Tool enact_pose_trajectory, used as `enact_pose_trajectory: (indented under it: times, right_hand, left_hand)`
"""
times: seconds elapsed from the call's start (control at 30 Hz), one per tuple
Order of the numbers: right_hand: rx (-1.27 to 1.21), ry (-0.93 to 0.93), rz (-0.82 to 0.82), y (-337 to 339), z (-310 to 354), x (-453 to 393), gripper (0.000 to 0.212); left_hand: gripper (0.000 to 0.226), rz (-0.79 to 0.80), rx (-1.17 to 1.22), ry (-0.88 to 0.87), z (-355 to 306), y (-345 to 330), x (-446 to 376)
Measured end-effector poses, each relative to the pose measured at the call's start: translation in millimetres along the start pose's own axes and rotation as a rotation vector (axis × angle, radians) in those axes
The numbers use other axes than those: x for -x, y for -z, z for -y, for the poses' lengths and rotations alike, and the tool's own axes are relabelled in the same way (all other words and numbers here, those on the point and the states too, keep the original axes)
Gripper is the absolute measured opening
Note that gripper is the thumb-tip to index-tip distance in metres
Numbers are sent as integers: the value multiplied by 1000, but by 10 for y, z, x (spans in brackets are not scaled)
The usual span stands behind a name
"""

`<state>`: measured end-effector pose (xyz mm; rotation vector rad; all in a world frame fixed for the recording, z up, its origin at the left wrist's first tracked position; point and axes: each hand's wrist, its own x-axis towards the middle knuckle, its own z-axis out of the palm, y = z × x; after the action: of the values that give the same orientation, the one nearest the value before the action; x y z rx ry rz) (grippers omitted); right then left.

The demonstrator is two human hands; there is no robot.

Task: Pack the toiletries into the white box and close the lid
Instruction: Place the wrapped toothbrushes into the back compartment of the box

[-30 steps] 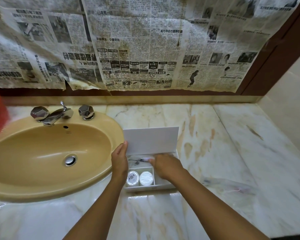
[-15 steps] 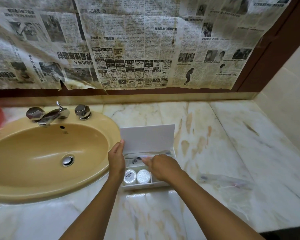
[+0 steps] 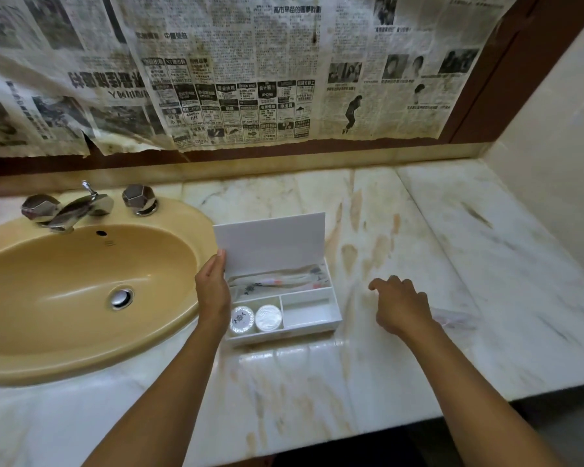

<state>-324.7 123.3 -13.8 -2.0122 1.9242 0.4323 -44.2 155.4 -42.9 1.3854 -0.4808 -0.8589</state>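
The white box sits on the marble counter just right of the sink, its lid standing upright at the back. Its rear compartment holds a clear packet with a toothbrush. Two round white containers fill the front left compartment; the front right one holds nothing. My left hand rests flat against the box's left side, fingertips at the lid's edge. My right hand hovers over the counter right of the box, fingers loosely curled, holding nothing. A clear plastic packet lies just beyond it, blurred.
A tan oval sink with chrome taps takes up the left of the marble counter. Newspaper sheets cover the wall behind. A tiled wall closes the right side. The counter's front edge runs near the bottom right.
My right hand has left the box's rear compartment and swung right over the counter toward the clear packet. The toothbrush packet stays in the box. My left hand holds its place.
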Motion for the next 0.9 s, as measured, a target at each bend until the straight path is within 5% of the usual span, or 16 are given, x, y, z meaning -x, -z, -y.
enact_pose_trajectory:
  times: [0.13, 0.4, 0.67, 0.9]
  right_hand:
    - [-26, -41, -12, -179, -169, -45, 33]
    - [-293, 31, -406, 9, -44, -28, 30]
    - [-636, 438, -715, 740, 530, 314, 18]
    - [-585, 778, -635, 838, 1342, 484, 17]
  left_hand:
    - [28, -6, -2, 4, -7, -5, 17]
    - [27, 8, 5, 8, -10, -1, -4]
    - [26, 24, 18, 29, -18, 13, 10]
    - [26, 20, 47, 20, 4, 18, -4]
